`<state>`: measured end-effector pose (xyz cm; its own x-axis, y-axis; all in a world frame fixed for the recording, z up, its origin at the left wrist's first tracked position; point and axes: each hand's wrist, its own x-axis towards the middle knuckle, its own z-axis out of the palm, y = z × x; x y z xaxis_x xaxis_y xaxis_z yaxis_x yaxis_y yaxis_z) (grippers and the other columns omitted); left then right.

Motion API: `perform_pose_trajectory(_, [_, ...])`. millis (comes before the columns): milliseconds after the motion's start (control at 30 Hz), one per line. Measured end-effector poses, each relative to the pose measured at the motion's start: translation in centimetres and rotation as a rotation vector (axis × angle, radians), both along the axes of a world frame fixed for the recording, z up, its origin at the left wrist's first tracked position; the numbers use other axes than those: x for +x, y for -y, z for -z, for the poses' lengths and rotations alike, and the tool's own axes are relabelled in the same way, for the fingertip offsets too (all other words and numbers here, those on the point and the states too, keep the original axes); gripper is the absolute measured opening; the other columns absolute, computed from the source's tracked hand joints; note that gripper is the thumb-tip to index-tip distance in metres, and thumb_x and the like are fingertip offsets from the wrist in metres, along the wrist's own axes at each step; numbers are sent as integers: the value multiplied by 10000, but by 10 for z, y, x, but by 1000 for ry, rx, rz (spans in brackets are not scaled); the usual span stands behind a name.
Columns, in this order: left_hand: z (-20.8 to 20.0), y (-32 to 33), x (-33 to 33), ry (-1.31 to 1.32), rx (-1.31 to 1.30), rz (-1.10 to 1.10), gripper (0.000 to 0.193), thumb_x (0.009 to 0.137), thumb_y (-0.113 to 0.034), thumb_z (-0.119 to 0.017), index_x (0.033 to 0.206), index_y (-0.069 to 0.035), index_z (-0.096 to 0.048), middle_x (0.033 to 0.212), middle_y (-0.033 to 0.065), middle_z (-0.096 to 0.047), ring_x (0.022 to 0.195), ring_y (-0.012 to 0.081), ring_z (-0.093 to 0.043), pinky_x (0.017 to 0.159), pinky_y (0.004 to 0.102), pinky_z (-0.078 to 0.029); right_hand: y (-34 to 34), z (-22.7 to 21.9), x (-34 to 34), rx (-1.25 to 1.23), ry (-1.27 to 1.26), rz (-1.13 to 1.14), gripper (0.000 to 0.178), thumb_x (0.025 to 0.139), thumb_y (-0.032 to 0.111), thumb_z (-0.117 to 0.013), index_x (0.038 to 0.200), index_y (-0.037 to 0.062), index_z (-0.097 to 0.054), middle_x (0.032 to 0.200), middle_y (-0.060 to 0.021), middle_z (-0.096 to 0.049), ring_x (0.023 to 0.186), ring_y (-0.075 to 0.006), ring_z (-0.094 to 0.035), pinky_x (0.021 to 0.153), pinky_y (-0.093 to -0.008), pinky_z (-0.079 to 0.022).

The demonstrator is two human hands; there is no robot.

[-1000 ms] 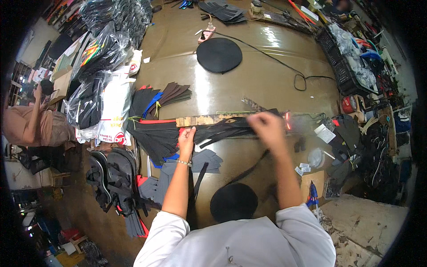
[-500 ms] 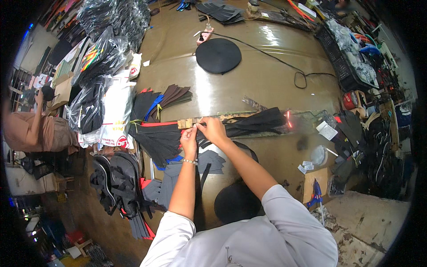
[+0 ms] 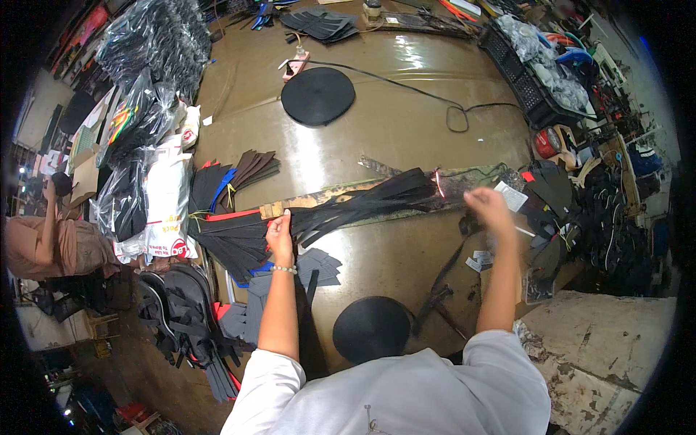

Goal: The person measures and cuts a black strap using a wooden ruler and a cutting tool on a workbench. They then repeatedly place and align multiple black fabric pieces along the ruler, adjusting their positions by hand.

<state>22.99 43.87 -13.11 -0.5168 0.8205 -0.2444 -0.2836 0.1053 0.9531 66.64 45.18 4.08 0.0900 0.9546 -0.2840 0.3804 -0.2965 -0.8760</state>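
My left hand (image 3: 279, 235) is at the small wooden block (image 3: 272, 209), thumb and fingers drawn together at its right end. What they pinch, if anything, is hidden. My right hand (image 3: 494, 212) is raised to the right of a thin glowing red wire (image 3: 439, 183), fingers bent and smeared by motion; whether they hold anything is unclear. Between the hands, a bundle of cut black webbing straps (image 3: 384, 194) lies along a long worn board (image 3: 326, 196). Left of the block fans a tied bundle of black strips (image 3: 232, 239).
One black webbing roll (image 3: 371, 330) lies near my body, with a loose strap (image 3: 444, 272) to its right; another roll (image 3: 317, 96) lies farther back by a cable. Sandals (image 3: 188, 308) and plastic-wrapped bags (image 3: 167, 203) crowd the left. A black crate (image 3: 511, 72) stands at far right.
My right hand has left my left hand and swung right, past the glowing wire. The left hand stays at the wooden block. The whole view has shifted, and a loose strap shows right of the near roll.
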Motion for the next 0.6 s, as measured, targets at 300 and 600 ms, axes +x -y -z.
perform_pose_trajectory(300, [-1, 0, 1, -28, -18, 0, 106, 807, -114, -641, 772, -31, -585, 749, -20, -583, 669, 27, -484, 621, 164, -375, -50, 146, 11, 243, 330, 55, 295, 780, 294, -636, 833, 4, -623, 762, -120, -624, 713, -178, -575, 680, -294, -434])
perform_pose_trajectory(600, [2, 0, -2, 13, -40, 24, 163, 784, -167, -676, 787, -23, -599, 719, -18, -579, 621, 32, -475, 579, 169, -370, -45, 61, -21, -53, 1122, -44, 271, 783, 273, -605, 863, 15, -632, 852, -175, -630, 784, -356, -602, 665, -404, -471])
